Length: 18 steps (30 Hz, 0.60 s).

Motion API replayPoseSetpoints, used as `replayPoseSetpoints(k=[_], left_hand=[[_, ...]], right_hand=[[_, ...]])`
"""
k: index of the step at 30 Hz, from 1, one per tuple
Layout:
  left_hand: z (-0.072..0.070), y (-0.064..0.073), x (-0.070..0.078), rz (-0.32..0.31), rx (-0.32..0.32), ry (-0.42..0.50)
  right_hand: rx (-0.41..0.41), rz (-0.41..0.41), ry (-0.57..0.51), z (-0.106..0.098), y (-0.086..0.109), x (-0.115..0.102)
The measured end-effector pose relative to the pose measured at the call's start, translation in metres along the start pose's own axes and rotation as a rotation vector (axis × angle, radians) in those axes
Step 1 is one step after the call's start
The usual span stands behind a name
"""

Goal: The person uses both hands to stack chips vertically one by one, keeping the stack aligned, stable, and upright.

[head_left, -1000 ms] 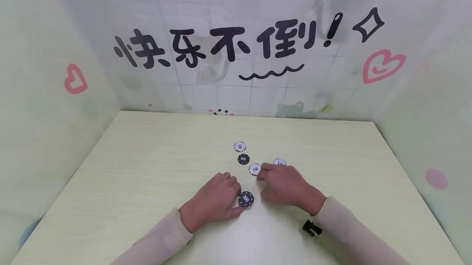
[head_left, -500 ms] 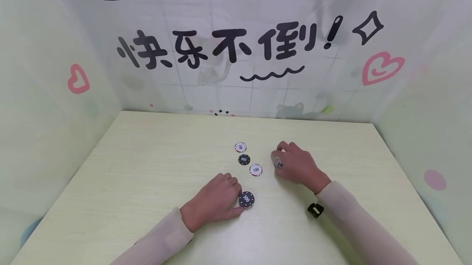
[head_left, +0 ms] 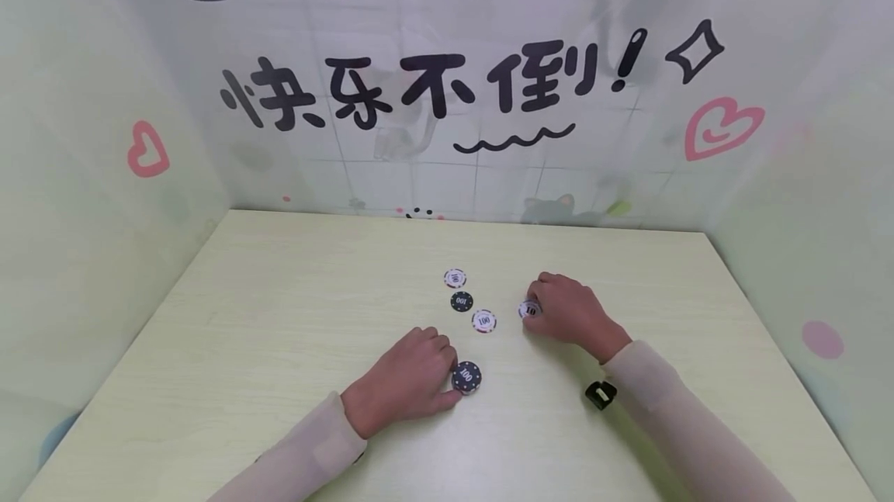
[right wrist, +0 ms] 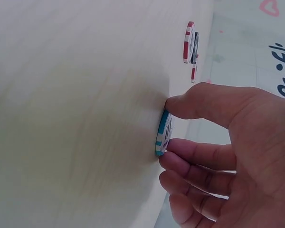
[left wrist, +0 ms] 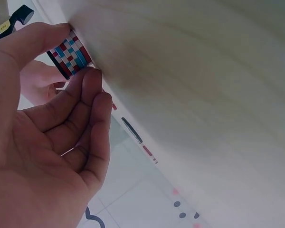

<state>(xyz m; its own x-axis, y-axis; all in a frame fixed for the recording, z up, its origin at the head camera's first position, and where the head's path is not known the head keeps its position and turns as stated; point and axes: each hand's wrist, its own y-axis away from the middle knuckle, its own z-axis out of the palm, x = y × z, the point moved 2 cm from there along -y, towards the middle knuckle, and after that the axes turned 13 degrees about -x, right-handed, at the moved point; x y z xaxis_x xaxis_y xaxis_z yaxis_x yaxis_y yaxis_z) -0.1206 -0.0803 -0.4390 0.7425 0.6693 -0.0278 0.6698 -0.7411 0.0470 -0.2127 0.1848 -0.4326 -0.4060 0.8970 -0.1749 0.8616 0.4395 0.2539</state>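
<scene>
In the head view, my left hand (head_left: 403, 376) holds a short stack of poker chips (head_left: 466, 378) by its side, between thumb and fingers. A black chip marked 100 tops the stack; the left wrist view shows red, white and blue edges below it on the stack (left wrist: 72, 54). Farther right, my right hand (head_left: 571, 312) pinches a single white-faced poker chip marked 10 (head_left: 529, 310). Seen from the right wrist, this chip (right wrist: 164, 132) has a blue-and-white edge and sits between thumb and fingertips, low at the table surface.
Between the hands and the back wall lie a white chip marked 100 (head_left: 484, 321), a black chip (head_left: 462, 301) and another white chip (head_left: 455, 278), side by side in a slanting row. Printed sheets wall the pale wooden table (head_left: 279, 292) at the back and sides.
My right hand has left the white 100 chip and moved right to the chip marked 10, which it now pinches. The left hand and its stack have stayed put.
</scene>
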Motion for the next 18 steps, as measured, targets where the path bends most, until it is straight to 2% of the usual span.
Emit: replayPoseSetpoints(k=[8,18], left_hand=[[0.0,0.002,0.0,0.001,0.0,0.0],[0.0,0.0,0.0,-0.007,-0.003,0.006]], right_hand=[[-0.001,-0.004,-0.049,0.001,0.001,-0.001],[-0.012,-0.047,-0.049,0.006,0.009,-0.012]])
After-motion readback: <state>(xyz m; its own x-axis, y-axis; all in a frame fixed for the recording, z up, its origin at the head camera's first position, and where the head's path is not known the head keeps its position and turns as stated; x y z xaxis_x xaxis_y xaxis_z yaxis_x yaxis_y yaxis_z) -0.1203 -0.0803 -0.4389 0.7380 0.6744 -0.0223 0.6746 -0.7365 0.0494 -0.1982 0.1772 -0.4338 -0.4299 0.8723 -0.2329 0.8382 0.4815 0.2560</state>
